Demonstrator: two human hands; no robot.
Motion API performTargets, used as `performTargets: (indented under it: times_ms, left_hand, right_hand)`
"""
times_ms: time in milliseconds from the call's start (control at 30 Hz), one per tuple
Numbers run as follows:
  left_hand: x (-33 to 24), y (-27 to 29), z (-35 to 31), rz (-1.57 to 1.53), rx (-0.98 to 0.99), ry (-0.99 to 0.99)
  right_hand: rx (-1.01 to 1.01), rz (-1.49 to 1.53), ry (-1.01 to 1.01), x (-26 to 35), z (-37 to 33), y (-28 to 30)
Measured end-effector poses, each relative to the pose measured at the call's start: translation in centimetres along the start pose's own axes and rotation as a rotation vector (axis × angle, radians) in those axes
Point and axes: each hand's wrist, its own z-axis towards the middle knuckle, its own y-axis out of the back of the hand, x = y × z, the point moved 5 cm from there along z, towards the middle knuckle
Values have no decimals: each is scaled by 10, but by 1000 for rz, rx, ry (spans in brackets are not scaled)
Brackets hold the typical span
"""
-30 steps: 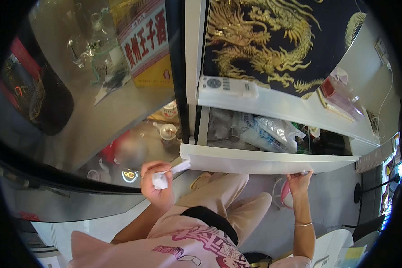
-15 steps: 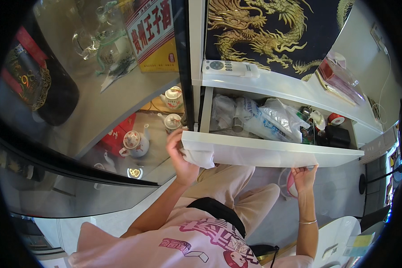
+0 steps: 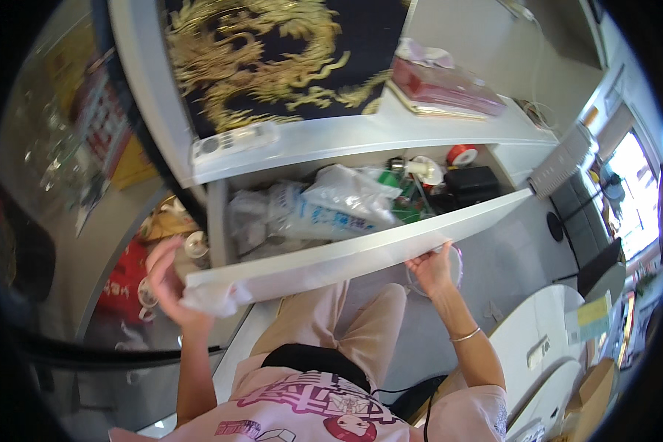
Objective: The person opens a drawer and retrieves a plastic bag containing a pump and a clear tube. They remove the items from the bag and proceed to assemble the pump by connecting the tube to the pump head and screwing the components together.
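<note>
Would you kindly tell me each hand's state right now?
Left hand: holding a white cloth against the drawer front.
Right hand: touching the drawer front's lower edge; grip unclear.

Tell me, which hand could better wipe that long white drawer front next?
Probably the left hand: it has a crumpled white wipe at the left end of the drawer front. The right hand, at its lower edge, shows no wipe.
</note>
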Motion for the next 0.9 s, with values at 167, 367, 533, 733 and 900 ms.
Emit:
performTargets:
  times_ms: [167,367,533,733,900]
  left_hand:
    - [-14,-9,-14,108,140,44]
    - [-18,0,-40,172,294,28]
    - [-18,16,-32,116,262,150]
    - [-24,29,12,-142,94,333]
    - [-39,-11,50,-29,377,516]
  right_hand:
    - [-18,-28,-76,1,0,14]
    - [-12,-32,-137,-13,-7,23]
    - [-56,-57,-148,-9,-5,32]
    - [-255,-279,50,28,-42,37]
    - [-327,-498,707,96,-114,3]
